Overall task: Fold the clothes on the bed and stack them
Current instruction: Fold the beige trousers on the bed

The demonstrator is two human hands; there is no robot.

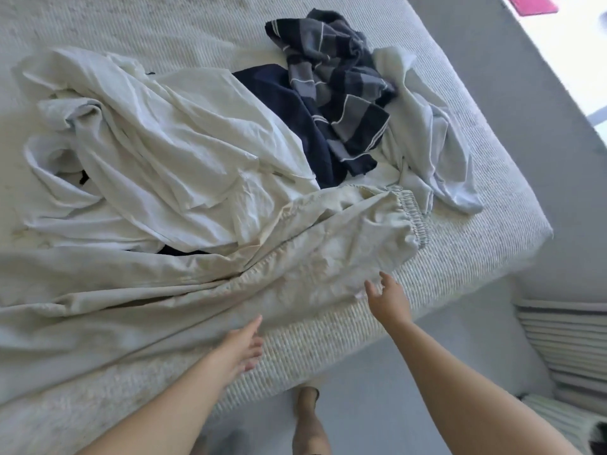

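A heap of unfolded clothes lies on the bed (pixel 460 244). Nearest me are cream trousers (pixel 328 257) with an elastic waistband at the right. Behind them lie a crumpled white garment (pixel 157 152), a navy garment (pixel 295 116), a dark striped garment (pixel 338 83) and a pale blue-white garment (pixel 427 136). My right hand (pixel 387 298) hovers with spread fingers at the trousers' near edge, fingertips just touching or just above the cloth. My left hand (pixel 241 348) reaches with straight fingers to the trousers' lower edge. Neither hand holds anything.
The bed's near edge runs diagonally from lower left to right. Grey floor (pixel 460 339) lies below it, with my leg (pixel 308 418) standing there. A striped rug or cushion (pixel 565 343) sits at the right. A pink object (pixel 532 3) shows at the top right.
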